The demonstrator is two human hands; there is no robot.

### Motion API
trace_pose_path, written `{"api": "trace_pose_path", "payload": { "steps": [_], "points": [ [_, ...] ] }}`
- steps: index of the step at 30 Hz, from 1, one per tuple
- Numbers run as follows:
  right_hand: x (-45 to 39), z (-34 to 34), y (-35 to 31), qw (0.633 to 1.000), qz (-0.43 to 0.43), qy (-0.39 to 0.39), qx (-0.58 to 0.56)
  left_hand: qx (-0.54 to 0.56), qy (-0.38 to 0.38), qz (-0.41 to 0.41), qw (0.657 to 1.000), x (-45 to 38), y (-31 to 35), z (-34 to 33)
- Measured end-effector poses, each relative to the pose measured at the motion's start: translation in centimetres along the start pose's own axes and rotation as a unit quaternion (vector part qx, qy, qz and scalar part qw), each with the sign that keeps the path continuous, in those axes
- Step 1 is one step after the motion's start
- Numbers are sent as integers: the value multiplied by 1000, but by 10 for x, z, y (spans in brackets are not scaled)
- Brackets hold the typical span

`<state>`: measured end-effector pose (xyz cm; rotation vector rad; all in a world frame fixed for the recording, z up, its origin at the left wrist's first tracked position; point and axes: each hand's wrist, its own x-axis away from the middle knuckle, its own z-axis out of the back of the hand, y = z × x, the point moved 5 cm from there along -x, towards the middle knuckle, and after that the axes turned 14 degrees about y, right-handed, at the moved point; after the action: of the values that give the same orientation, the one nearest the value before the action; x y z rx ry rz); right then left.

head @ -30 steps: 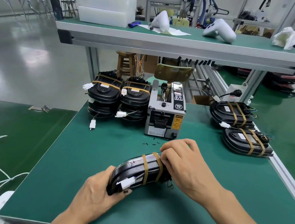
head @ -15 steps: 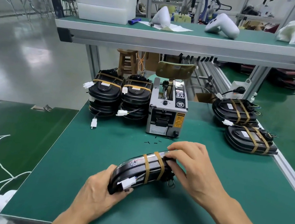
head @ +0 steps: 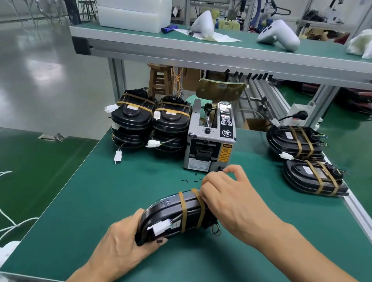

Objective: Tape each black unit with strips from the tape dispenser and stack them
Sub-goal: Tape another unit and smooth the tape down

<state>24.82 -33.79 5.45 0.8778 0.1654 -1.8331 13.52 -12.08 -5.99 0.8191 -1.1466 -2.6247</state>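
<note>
The green table [head: 89, 234] has bare mat at 6 o'clock and at 9 o'clock of the held black unit [head: 170, 218]; its left edge drops to the floor, and its right edge is an aluminium rail. An upper shelf [head: 214, 53] overhangs the far side.

The tape dispenser [head: 210, 141] stands at 12 o'clock of the unit. Its yellow label reads "CAUTION"; other print is too small to read. Two stacks of taped units [head: 152, 122] sit at 9 o'clock of the dispenser, touching it. Two more taped units [head: 309, 160] lie at 3 o'clock, near the rail.

The unit is tilted up on edge at table centre, with two brown tape strips [head: 191, 209] around it.

- Left hand [head: 125, 248]: fingers curled around the unit's near end, gripping it.
- Right hand [head: 231, 202]: fingers bent, fingertips pressing on the far strip.
</note>
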Motion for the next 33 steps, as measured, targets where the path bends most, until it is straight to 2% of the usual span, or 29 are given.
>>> {"api": "trace_pose_path", "payload": {
  "steps": [8, 16, 27, 31, 33],
  "points": [
    [8, 2, 8, 994, -74, 22, -82, -6, -2, 18, 1000, 0, -2, 0],
    [26, 6, 27, 962, -196, 54, -184, -15, 8, 12, 1000, -1, -3, 0],
    [7, -3, 19, 953, -182, -10, -241, -11, 6, 3, 1000, -1, -5, 0],
    [8, -9, 27, 899, -280, -18, -337, -10, 12, 3, 1000, 0, -5, 0],
    [9, -11, 27, 883, -312, -16, -350, -10, 15, 2, 1000, 0, -4, 0]
  ]
}}
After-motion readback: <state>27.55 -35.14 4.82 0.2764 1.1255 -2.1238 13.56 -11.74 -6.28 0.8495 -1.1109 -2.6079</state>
